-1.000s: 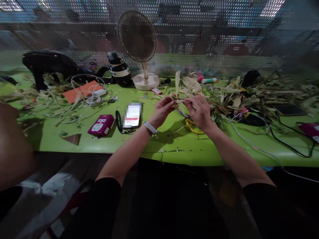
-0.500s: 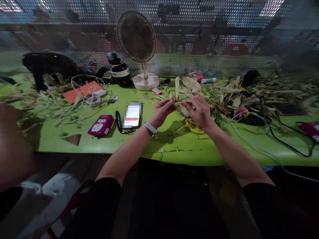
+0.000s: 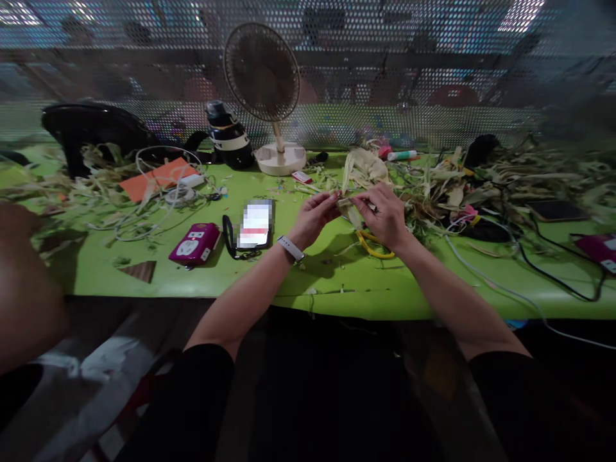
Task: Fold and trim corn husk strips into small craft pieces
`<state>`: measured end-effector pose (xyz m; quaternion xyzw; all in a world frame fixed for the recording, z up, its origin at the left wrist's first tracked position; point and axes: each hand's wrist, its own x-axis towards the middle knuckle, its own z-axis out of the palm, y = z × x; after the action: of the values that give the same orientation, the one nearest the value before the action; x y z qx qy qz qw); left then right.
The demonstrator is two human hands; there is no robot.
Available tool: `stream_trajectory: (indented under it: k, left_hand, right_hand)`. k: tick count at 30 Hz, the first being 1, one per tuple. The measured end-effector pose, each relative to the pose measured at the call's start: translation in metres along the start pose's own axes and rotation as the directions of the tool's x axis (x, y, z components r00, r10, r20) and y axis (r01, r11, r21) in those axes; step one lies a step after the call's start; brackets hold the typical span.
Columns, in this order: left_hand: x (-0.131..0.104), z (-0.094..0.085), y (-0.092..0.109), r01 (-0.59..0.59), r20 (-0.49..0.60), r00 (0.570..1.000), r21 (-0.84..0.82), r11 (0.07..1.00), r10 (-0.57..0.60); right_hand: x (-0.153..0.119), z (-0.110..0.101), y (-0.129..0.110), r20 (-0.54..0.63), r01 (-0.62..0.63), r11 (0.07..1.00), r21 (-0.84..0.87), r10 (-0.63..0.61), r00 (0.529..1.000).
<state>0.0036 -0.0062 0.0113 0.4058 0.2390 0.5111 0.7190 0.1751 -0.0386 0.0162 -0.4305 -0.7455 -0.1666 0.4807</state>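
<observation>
Above the green table [image 3: 308,276], my left hand [image 3: 315,218] pinches one side of a pale dried husk piece [image 3: 345,203]. My right hand [image 3: 382,215] has its fingers closed on the other side of the same piece. One strip of it points up between the hands and another hangs down. Fine detail at the fingertips is too small to tell. A yellow loop [image 3: 374,247] lies under my right hand. Right behind the hands rests a broad husk [image 3: 369,165].
A phone [image 3: 256,223] and a magenta box [image 3: 195,244] lie left of my left forearm. Behind stand a fan [image 3: 280,159] and a black bottle [image 3: 231,142]. Husk piles [image 3: 447,186] and cables [image 3: 495,287] spread at the right. Another person's arm [image 3: 29,282] is at the far left.
The husk strip between my hands has shifted, and its lower end now hangs down more visibly. Both hands keep their hold and have barely moved.
</observation>
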Motion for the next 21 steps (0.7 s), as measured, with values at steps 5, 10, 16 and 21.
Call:
stream_trajectory:
  k: [5, 10, 16, 21]
  left_hand:
    - [0.0006, 0.0015, -0.0001, -0.002, -0.010, 1.000, -0.009, 1.000, 0.002]
    - [0.0017, -0.0010, -0.0017, -0.021, 0.023, 1.000, -0.031, 0.999, 0.021]
    - [0.0006, -0.0007, -0.0014, -0.007, -0.003, 1.000, -0.020, 1.000, 0.007]
    - [-0.0008, 0.0022, 0.0005, 0.010, -0.025, 1.000, 0.000, 1.000, -0.010]
  right_hand:
    - [-0.0018, 0.0011, -0.0009, 0.039, 0.018, 1.000, 0.007, -0.019, 0.999]
    - [-0.0018, 0.0010, -0.0002, 0.031, 0.010, 1.000, -0.010, -0.010, 0.999]
    - [-0.0023, 0.0017, -0.0006, 0.022, 0.019, 1.000, -0.012, -0.018, 1.000]
    - [-0.0026, 0.0014, -0.0009, 0.032, 0.015, 1.000, 0.010, -0.015, 0.999]
